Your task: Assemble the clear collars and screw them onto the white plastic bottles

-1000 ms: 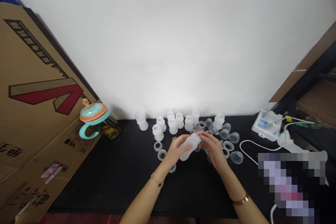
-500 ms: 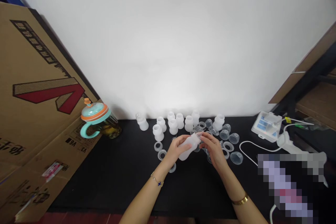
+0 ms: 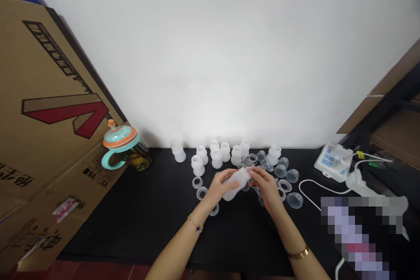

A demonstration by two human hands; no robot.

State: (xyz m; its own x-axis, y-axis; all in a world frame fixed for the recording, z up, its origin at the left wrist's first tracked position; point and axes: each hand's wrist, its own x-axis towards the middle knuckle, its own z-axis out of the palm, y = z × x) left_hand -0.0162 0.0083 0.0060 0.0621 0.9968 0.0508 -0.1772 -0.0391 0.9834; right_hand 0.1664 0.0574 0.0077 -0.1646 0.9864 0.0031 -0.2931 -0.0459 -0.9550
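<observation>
My left hand (image 3: 222,187) is wrapped round a milky white baby bottle (image 3: 232,189), tilted with its neck up to the right. At the neck, the fingers of my right hand (image 3: 265,183) are pinched together. A thin pale edge shows at the bottle's mouth, but fingers hide most of what the right hand grips. Just behind the hands stand several similar open bottles (image 3: 217,159). Clear dome caps (image 3: 294,200) and translucent collar rings (image 3: 202,192) lie around them, some partly covered by my right hand.
One bottle with a clear top (image 3: 178,152) stands farther left. A teal-lidded pitcher (image 3: 126,148) is beside a large cardboard box (image 3: 62,78). To the right are a clear plastic case (image 3: 333,162), a white cable (image 3: 310,180) and a pale handled device (image 3: 364,186). A white wall closes off the black table's back.
The view has shifted slightly. Both hands stay at the bottle, and the right fingers have moved only a little at its neck.
</observation>
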